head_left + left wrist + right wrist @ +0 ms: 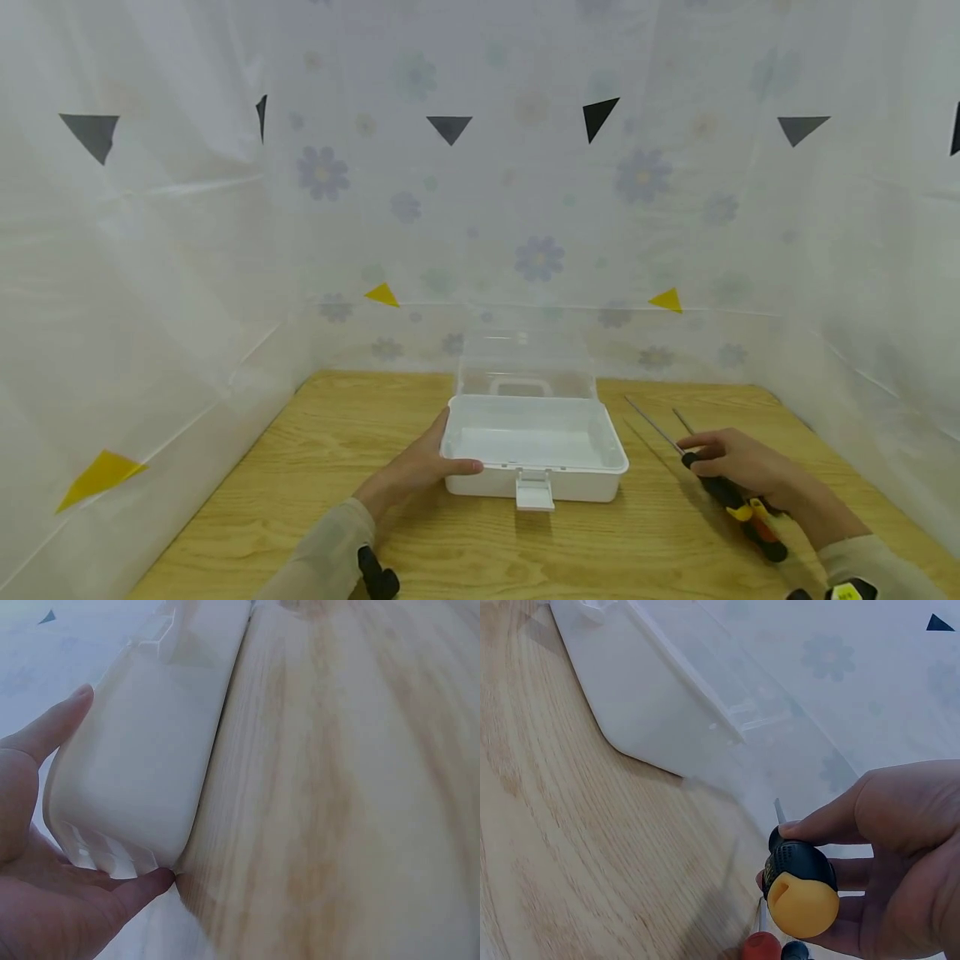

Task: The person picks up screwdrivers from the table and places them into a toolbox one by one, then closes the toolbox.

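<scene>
wooden table (315, 467), right hand (738, 462) gripping screwdriver (716, 487)

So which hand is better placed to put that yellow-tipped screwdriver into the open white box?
Probably the right hand: it already grips the yellow-tipped screwdriver beside the white box. The left hand rests on the box's left corner, steadying it.
</scene>
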